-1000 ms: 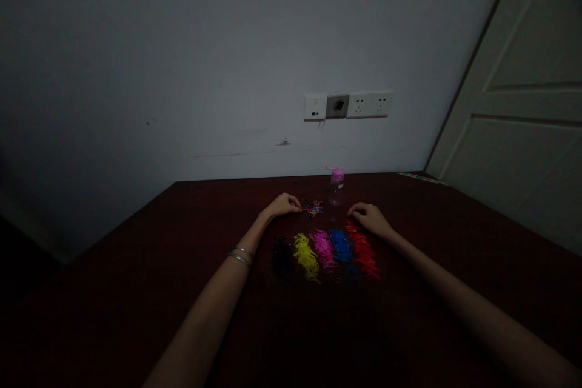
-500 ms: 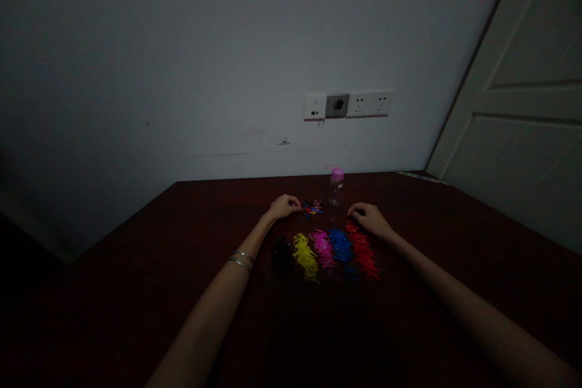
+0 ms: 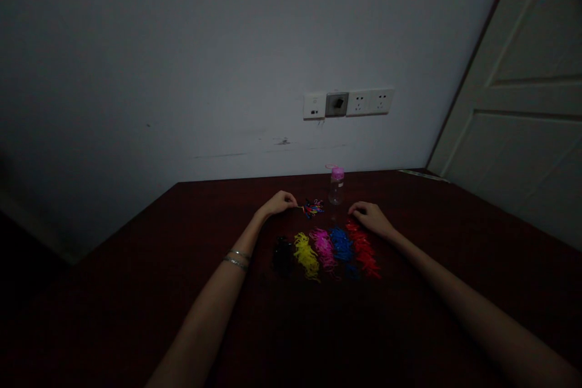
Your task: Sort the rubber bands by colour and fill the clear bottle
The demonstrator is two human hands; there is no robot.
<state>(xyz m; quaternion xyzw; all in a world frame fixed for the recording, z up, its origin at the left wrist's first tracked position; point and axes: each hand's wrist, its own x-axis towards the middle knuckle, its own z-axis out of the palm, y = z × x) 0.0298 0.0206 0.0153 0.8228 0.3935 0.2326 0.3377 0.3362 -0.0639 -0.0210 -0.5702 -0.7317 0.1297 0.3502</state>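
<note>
My left hand [image 3: 280, 201] pinches a thin yellowish rubber band [image 3: 299, 207] at the left side of a small mixed heap of coloured rubber bands [image 3: 313, 208]. My right hand [image 3: 367, 216] rests with curled fingers at the far end of a row of red rubber bands [image 3: 362, 248]; whatever its fingertips may hold is hidden. Left of the red row lie sorted piles of blue rubber bands [image 3: 342, 245], pink rubber bands [image 3: 324, 248], yellow rubber bands [image 3: 307, 256] and black rubber bands [image 3: 282, 254], the last hard to make out in the dim light.
A clear bottle with a pink lid [image 3: 336, 187] stands behind the heap, between my hands. The dark red table [image 3: 204, 212] meets a wall with sockets and switches [image 3: 348, 103]. A pale panelled door [image 3: 522, 103] is at the right.
My left hand has moved slightly left, away from the mixed heap, and a yellowish strand now shows at its fingertips. My right hand has stayed nearly still.
</note>
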